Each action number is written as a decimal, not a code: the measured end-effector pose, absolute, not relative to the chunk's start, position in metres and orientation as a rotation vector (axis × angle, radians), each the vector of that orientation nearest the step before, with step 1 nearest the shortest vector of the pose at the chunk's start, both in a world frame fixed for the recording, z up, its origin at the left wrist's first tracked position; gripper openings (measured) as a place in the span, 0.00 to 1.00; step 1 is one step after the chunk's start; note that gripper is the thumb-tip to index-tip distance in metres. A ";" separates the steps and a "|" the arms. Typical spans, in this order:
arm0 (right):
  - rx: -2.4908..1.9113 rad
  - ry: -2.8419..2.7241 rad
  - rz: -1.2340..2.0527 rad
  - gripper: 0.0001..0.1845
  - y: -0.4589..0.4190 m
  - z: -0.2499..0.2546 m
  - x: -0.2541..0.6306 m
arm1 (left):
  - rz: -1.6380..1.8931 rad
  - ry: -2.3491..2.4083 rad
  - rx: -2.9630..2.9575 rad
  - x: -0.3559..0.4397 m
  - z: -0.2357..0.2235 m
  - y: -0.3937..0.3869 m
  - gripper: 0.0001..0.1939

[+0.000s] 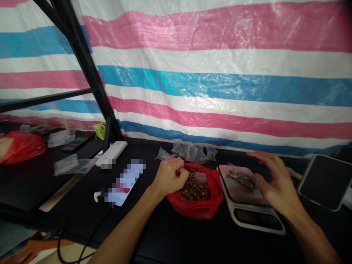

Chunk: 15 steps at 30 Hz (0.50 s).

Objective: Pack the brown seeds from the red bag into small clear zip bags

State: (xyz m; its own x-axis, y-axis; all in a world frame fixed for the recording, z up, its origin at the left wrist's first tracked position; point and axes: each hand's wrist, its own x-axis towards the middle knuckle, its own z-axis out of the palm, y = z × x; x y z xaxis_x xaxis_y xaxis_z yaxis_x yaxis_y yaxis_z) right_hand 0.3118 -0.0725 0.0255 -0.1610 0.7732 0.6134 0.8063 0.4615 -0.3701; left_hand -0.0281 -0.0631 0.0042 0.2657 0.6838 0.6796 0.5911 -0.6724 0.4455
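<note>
My left hand is at the left rim of a red plastic bag, its fingers curled in; whatever they may hold is hidden. The bag stands open, full of small shiny brown pieces whose kind I cannot tell. A bit of clear plastic lies on top of them. On the right, my right hand is open, fingers spread, over the right side of a white kitchen scale. A small clear bag with dark contents rests on the scale's plate, close to my right thumb.
Several clear bags lie behind the red bag. At left are a phone, a white power bank and a cable. A black panel with a pale rim is at right. Striped sheeting hangs behind; a black frame post rises left.
</note>
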 end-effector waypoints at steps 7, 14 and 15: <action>-1.329 -1.927 -0.061 0.25 -0.071 0.024 0.310 | 1.359 1.204 2.418 -0.027 0.004 -0.065 0.15; -1.322 -1.958 -0.044 0.26 -0.077 0.032 0.312 | 1.334 1.227 2.428 -0.027 0.004 -0.064 0.14; -1.323 -1.964 -0.034 0.27 -0.077 0.032 0.313 | 1.337 1.230 2.425 -0.027 0.004 -0.064 0.14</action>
State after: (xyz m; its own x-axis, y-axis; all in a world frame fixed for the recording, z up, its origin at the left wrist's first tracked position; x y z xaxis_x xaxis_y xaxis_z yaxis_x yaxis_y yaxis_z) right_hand 0.3127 -0.0768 0.0324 -0.1805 0.7846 0.5931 0.8046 0.4646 -0.3697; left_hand -0.0267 -0.0641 0.0042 0.2836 0.6968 0.6588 0.5986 -0.6654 0.4461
